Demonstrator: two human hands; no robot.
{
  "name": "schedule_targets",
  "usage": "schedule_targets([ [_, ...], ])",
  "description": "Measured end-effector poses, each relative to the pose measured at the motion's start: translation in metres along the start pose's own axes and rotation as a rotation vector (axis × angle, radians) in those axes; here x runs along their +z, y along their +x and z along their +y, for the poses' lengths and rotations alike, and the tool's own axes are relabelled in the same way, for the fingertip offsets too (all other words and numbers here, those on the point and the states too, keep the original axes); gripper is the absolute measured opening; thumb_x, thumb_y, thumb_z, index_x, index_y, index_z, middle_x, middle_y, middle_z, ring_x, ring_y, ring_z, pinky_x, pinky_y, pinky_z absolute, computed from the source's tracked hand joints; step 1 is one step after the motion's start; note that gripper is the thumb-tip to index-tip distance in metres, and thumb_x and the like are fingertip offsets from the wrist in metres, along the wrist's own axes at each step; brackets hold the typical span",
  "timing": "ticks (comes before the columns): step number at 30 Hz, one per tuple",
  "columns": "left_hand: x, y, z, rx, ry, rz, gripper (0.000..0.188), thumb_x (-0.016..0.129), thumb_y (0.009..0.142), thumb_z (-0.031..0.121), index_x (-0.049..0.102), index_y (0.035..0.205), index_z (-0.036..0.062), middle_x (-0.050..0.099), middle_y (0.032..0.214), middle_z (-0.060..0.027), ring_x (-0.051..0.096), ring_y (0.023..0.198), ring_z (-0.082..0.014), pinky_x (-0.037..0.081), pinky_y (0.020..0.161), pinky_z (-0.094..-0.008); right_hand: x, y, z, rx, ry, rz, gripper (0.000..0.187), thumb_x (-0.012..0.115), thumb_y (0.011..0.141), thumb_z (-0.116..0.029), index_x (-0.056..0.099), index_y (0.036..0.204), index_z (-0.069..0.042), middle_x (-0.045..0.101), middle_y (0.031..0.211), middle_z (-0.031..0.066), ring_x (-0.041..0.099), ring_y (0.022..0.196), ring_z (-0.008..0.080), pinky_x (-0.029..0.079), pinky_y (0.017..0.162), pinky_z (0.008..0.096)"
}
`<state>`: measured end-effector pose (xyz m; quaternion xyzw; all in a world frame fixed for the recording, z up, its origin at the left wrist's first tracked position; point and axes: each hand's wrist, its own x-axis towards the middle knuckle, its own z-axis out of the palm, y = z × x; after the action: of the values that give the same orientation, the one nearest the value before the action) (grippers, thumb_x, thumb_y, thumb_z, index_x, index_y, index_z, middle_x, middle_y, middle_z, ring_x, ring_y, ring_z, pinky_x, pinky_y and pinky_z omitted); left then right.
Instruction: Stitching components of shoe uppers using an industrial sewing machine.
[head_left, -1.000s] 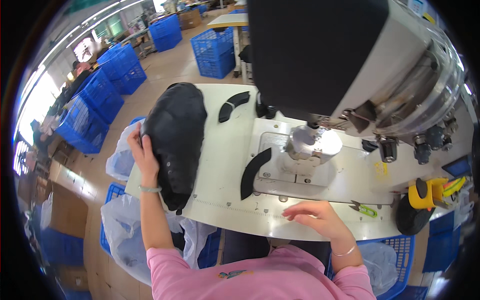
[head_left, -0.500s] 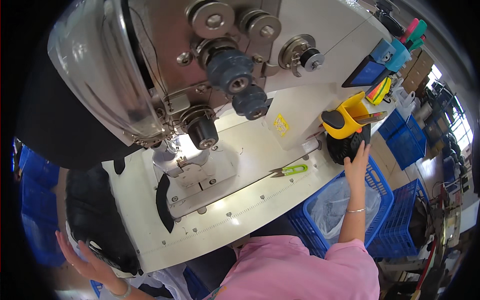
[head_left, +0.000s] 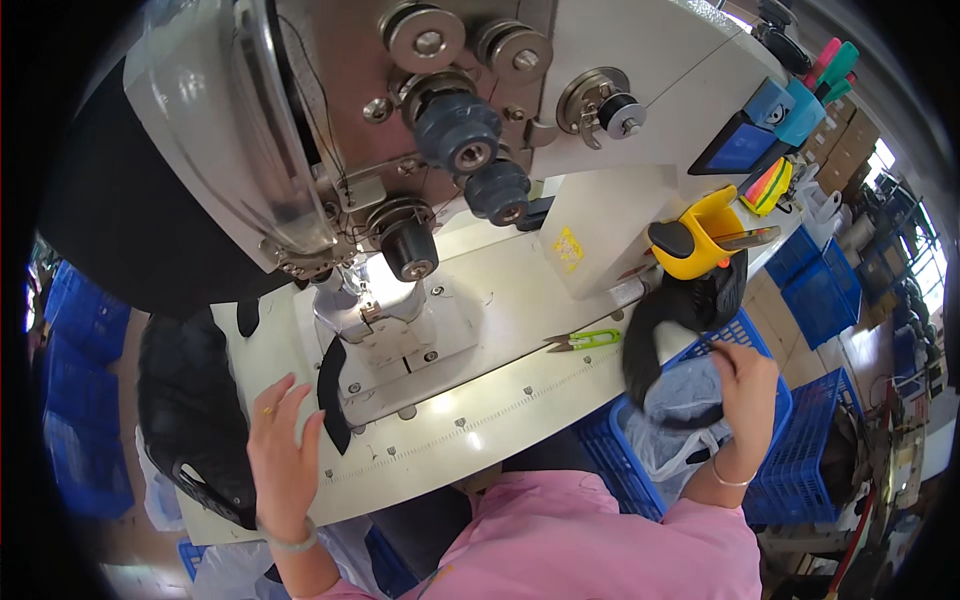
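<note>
My left hand (head_left: 283,455) hovers open over the sewing machine's pale bed, fingers spread, with nothing in it. It is between a black padded piece (head_left: 190,400) with an oval hole and a narrow black curved strip (head_left: 334,395). At the right edge of the bed my right hand (head_left: 748,390) is closed, fingers bent together, at a black curved fabric piece (head_left: 648,350). That piece is blurred and hangs in an arc off the table edge. Just above it lie more black pieces (head_left: 715,295). The exact grip point is smeared.
The sewing machine's needle area (head_left: 365,290) is lit, left of centre. Green thread snips (head_left: 585,340) lie on the bed. A yellow holder (head_left: 688,245) stands at the right. Below the right edge is a blue basket (head_left: 610,450) lined with plastic; other blue crates (head_left: 815,285) stand beyond.
My left hand has moved right, off the padded piece's outer side, to beside the curved strip. My right hand has drawn down from the black pieces, a curved fabric piece coming with it.
</note>
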<state>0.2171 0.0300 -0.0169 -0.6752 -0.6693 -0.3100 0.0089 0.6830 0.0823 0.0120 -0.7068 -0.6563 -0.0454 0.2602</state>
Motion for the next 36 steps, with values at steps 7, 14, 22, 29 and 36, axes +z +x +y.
schedule_targets([
  [7,0.093,0.025,-0.048,-0.071,0.084,-0.058,0.039,0.060,0.087,0.003,0.055,0.126,0.0027,0.054,0.131,-0.0196,0.052,0.119,-0.0400,0.044,0.101,-0.0446,0.092,0.020,-0.085,-0.862,0.562,-0.608,0.040,0.054,0.074,0.005,0.068,0.109,-0.009,0.067,0.116,0.0117,0.065,0.103,0.0305,0.053,0.087,0.0381],
  [14,0.088,0.027,-0.055,-0.051,-0.022,0.038,0.038,0.054,0.087,-0.002,0.055,0.125,0.0009,0.060,0.121,-0.0211,0.060,0.107,-0.0383,0.050,0.090,-0.0447,0.142,0.010,-0.165,-1.174,0.091,-0.810,0.038,0.065,0.073,-0.007,0.062,0.111,-0.004,0.066,0.100,0.0115,0.067,0.092,0.0305,0.055,0.076,0.0404],
  [22,0.012,0.034,-0.014,-0.240,-0.619,0.249,0.039,0.054,0.087,-0.006,0.059,0.125,-0.0009,0.064,0.114,-0.0168,0.065,0.102,-0.0247,0.051,0.079,-0.0273,0.097,0.047,-0.183,-1.370,0.429,0.144,0.039,0.065,0.075,-0.011,0.067,0.114,-0.007,0.061,0.124,0.0069,0.061,0.109,0.0222,0.049,0.095,0.0387],
  [29,0.009,0.047,0.046,0.272,-0.208,0.226,0.038,0.070,0.071,-0.006,0.069,0.109,-0.0020,0.066,0.117,-0.0114,0.063,0.103,-0.0285,0.053,0.084,-0.0356,0.124,0.063,-0.196,-1.334,0.447,0.193,0.038,0.066,0.075,-0.012,0.067,0.113,-0.011,0.060,0.113,0.0058,0.057,0.095,0.0229,0.047,0.101,0.0498],
  [36,0.019,0.052,0.050,0.329,-0.109,0.252,0.033,0.074,0.070,0.000,0.070,0.103,0.0009,0.066,0.114,-0.0089,0.060,0.096,-0.0295,0.053,0.083,-0.0371,0.118,0.062,-0.197,-1.253,0.494,0.064,0.043,0.065,0.069,0.002,0.070,0.109,-0.012,0.064,0.120,0.0065,0.062,0.112,0.0261,0.054,0.071,0.0306],
])
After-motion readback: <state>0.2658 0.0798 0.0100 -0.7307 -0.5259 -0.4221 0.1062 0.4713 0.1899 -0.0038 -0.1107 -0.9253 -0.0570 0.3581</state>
